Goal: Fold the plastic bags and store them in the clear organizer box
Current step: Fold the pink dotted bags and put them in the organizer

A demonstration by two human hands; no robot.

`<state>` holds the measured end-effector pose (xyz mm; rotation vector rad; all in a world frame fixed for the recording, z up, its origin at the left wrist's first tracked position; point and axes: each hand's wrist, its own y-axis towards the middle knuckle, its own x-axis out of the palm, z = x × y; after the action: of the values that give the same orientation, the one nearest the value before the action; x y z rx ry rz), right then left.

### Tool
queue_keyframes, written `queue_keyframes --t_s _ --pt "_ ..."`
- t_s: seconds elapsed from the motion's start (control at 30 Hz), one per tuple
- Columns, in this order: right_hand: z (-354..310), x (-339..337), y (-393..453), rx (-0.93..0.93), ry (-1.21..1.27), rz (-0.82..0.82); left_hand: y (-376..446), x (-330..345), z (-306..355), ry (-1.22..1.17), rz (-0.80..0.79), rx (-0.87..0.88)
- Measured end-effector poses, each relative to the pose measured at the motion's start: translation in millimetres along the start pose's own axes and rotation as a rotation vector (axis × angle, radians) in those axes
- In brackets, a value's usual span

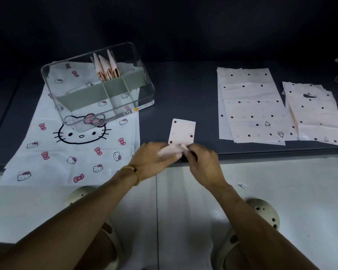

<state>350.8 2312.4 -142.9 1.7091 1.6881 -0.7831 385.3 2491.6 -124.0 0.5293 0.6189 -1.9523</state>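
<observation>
Three folded bags [106, 67] are already stood upright in a back compartment of the clear organizer box [144, 88], behind its grey-green divider [98, 94]; the other compartments appear unfilled, though the clear walls make this hard to judge. A fourth bag, the narrow dotted strip [182, 133], is being folded in front of the box and to its right, at the near edge of the dark table [183, 84]. Its far end lies flat on the table, while its near end is gathered between both hands.

Far to the right of the box, two overlapping spreads of flat dotted bags [252, 106] are left unfolded, several sheets in each as far as can be told, so the task is judged well short of half done. A large cat-print bag [70, 152] lies flat under the box and reaches out in front of it; it too is unfolded.

The left hand [154, 158] is held in front of the box with its back up, fingers curled over the near end of the strip, a beaded bracelet [133, 172] at the wrist. The right hand [203, 162] is brought in against it from the right, fingertips pinching the same end. Motion blur hides the exact fold being made. Both forearms are reached forward from the lower corners of the view.
</observation>
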Motion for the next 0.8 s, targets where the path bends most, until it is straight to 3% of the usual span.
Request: queue_keyframes --t_s 0.07,0.17,0.37,0.7,0.8 --pt "3 -5 8 0.163 0.157 -0.002 6 -2 0 -0.185 0.01 -0.095" --pt "4 -8 21 0.322 0.298 0.007 19 3 -3 -0.141 0.068 -0.183" --pt "3 4 44 0.494 0.158 0.09 40 14 0 0.029 0.182 -0.306" --pt "5 4 51 0.498 0.069 0.034 52 17 1 0.294 0.158 -0.313" --pt "7 3 53 0.484 0.059 -0.011 54 13 0 0.534 0.266 -0.162"
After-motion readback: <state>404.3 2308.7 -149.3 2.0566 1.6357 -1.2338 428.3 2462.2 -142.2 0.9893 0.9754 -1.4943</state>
